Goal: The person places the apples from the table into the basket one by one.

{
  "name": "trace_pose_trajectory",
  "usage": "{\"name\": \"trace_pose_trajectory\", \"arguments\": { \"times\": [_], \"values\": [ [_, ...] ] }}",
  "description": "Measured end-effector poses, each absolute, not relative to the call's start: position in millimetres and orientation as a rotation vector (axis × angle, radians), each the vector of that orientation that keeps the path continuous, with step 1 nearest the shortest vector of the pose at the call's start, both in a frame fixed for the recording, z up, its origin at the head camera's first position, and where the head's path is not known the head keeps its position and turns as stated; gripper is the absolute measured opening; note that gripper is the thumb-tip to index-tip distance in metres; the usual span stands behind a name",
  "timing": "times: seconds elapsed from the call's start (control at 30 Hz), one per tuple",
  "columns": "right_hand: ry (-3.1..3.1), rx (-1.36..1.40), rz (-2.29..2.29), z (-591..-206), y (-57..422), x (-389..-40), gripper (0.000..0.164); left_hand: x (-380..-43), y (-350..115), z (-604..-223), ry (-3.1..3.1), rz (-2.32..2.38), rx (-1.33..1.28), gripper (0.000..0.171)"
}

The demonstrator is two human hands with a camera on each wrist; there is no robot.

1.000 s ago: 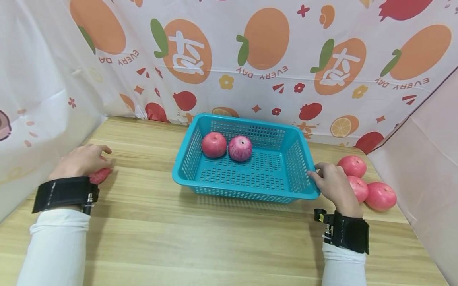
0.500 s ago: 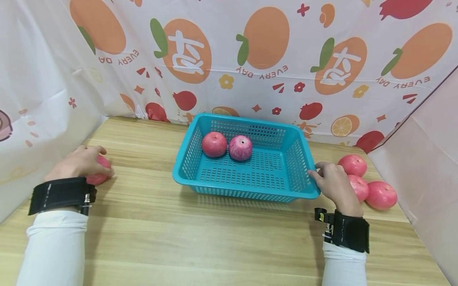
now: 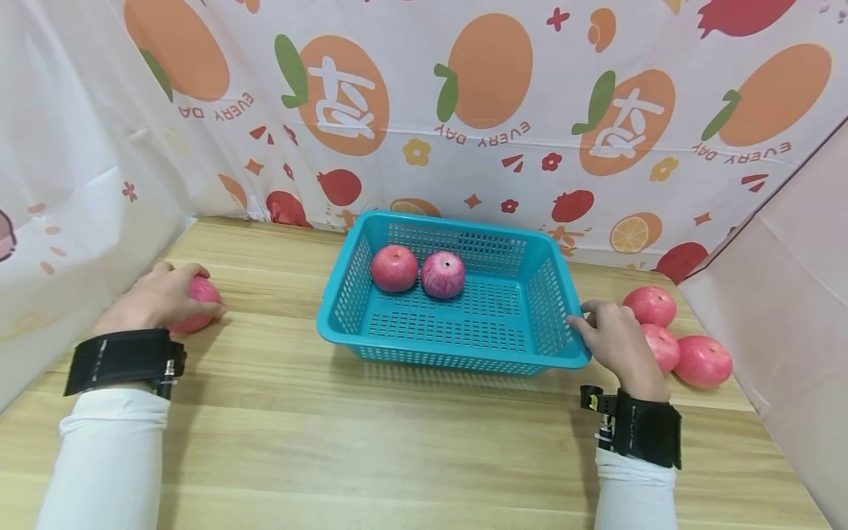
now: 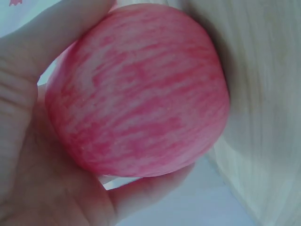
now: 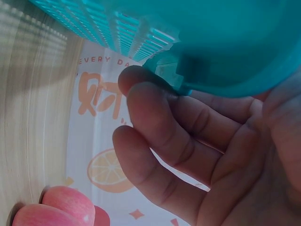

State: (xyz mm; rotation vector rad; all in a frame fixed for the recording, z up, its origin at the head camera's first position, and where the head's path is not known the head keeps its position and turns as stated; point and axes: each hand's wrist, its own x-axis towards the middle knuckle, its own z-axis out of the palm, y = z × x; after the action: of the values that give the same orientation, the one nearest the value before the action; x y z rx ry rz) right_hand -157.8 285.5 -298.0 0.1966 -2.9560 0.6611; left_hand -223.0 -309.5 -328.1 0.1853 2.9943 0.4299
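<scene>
At the left of the table, my left hand [image 3: 155,298] holds a pink-red apple [image 4: 141,94], thumb and fingers curled round opposite sides of it. The apple is close to the wood, and the hand hides part of it in the head view. My right hand [image 3: 616,338] grips the right rim of a teal plastic basket [image 3: 430,350], with fingers bent beneath the edge in the right wrist view. Inside the basket, toward its left end, a red apple [image 3: 394,269] sits beside a purple-striped apple [image 3: 443,274].
Three more apples lie in a cluster right of the basket: a back one [image 3: 651,305], a middle one [image 3: 665,347] partly behind my right hand, and an outer one [image 3: 704,361]. A fruit-print curtain [image 3: 490,177] closes off the back of the wooden table [image 3: 371,456].
My left hand has brought the apple slightly right and away from me, and more of the apple shows. My right hand and the basket have stayed in place.
</scene>
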Motion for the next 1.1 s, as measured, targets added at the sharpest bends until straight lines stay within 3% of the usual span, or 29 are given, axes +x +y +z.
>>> {"name": "trace_pose_trajectory", "arguments": {
  "times": [0.6, 1.1],
  "values": [
    [-2.961, 0.187, 0.642, -295.6, 285.6, -158.5, 0.039, -221.5, -306.6, -322.8, 2.937, 0.440, 0.169, 0.082],
    [-2.954, 0.194, 0.642, -297.3, 286.7, -158.5, 0.038, -230.1, -296.3, -308.8, 3.028, 0.379, 0.252, 0.091]
  ]
}}
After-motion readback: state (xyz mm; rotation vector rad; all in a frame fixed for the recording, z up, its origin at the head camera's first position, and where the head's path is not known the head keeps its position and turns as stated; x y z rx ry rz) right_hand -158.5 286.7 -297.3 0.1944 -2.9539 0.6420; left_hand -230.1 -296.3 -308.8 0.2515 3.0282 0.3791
